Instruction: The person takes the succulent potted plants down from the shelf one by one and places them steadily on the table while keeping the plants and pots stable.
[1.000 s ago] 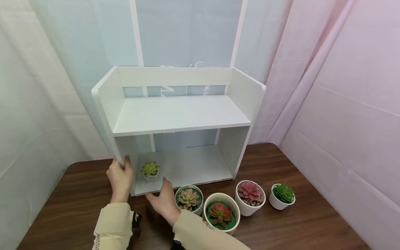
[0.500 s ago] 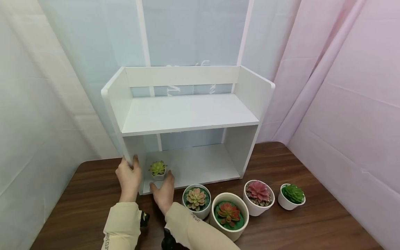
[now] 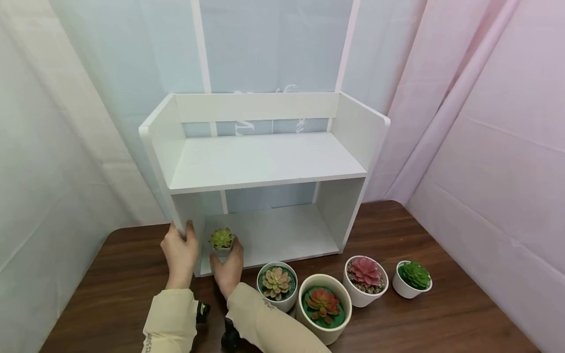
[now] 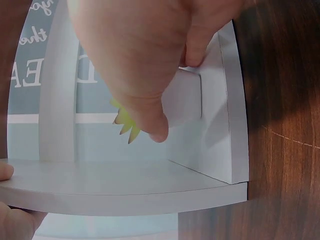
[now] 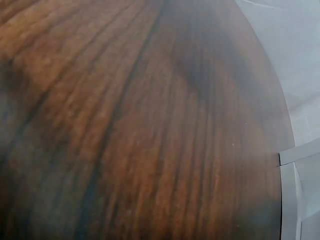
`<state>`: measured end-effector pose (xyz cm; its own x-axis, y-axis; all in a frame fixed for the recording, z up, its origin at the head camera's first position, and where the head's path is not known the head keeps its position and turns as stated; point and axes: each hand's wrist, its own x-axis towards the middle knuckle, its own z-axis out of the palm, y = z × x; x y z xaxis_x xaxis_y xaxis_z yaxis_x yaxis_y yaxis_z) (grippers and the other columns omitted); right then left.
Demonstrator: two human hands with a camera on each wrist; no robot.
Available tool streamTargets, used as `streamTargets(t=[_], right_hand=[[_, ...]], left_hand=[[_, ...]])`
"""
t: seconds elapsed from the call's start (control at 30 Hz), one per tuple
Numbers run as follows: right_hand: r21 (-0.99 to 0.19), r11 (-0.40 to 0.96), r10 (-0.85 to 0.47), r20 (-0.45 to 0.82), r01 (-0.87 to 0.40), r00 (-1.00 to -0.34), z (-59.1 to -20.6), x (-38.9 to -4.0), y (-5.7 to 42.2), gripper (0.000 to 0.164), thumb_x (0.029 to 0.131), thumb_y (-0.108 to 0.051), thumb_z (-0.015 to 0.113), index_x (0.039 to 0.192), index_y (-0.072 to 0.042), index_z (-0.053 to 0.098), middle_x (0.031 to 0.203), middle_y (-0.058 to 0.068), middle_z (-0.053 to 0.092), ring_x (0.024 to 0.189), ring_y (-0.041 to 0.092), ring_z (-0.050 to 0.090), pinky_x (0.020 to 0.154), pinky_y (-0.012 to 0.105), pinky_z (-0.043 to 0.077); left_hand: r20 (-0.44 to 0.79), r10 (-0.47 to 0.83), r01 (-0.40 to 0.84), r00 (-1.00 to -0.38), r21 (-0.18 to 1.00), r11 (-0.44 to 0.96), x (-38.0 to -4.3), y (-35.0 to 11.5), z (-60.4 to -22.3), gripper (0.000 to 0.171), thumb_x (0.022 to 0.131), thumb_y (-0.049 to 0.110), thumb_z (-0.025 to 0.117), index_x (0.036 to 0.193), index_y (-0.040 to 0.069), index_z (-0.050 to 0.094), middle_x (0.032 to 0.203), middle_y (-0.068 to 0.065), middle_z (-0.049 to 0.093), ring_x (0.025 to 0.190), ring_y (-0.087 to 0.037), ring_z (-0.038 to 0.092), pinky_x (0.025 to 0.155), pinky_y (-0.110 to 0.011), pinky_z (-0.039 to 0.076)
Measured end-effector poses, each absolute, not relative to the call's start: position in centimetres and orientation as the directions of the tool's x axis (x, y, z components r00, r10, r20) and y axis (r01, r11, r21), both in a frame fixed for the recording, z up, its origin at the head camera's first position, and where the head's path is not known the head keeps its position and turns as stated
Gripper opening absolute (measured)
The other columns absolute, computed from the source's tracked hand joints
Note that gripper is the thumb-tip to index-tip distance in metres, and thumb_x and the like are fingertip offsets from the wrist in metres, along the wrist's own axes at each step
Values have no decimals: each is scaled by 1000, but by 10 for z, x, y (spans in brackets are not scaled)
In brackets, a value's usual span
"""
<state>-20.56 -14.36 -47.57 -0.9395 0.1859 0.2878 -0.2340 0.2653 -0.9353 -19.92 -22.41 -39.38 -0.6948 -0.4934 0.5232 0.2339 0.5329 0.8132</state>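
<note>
My left hand [image 3: 180,255] grips the left side panel of a white two-tier shelf [image 3: 265,159], thumb and fingers on either side of the board. On the lower tier, near that panel, is a small white pot with a yellow-green succulent [image 3: 221,238]. My right hand [image 3: 229,268] holds this pot between thumb and fingers at its front. In the left wrist view the right thumb lies along the pot [image 4: 184,97], and the hand covers most of the plant. The right wrist view shows mainly tabletop and a corner of the shelf.
Before the shelf stand a pot with a pinkish-beige succulent [image 3: 276,283], a larger cream pot with a red succulent [image 3: 323,306], a pot with a pink succulent [image 3: 365,274] and a small one with a green succulent [image 3: 413,278]. Curtains [image 3: 476,162] surround the brown table [image 3: 106,289].
My right hand has moved in toward the small pot and taken hold of it. My left hand has kept its grip on the panel. The head view has shifted slightly.
</note>
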Motion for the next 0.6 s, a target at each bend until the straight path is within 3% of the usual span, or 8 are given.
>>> streamTargets(t=[0.4, 0.6], right_hand=[[-934, 273, 204, 292, -232, -934, -476, -213, -143, 67, 82, -13, 71, 135, 14, 41, 133, 29, 50, 122, 42, 50, 98, 52, 42], [-932, 292, 226, 287, -216, -931, -475, -214, -142, 61, 79, -12, 75, 128, 11, 47, 122, 22, 58, 113, 37, 57, 94, 49, 45]], left_hand=[[545, -502, 244, -672, 803, 545, -200, -223, -394, 28, 96, 8, 53, 113, -13, 60, 104, -36, 64, 92, -52, 63, 72, -63, 49], [556, -506, 249, -659, 797, 550, -199, -222, -394, 28, 95, 7, 53, 111, -15, 60, 102, -37, 64, 91, -52, 63, 72, -62, 49]])
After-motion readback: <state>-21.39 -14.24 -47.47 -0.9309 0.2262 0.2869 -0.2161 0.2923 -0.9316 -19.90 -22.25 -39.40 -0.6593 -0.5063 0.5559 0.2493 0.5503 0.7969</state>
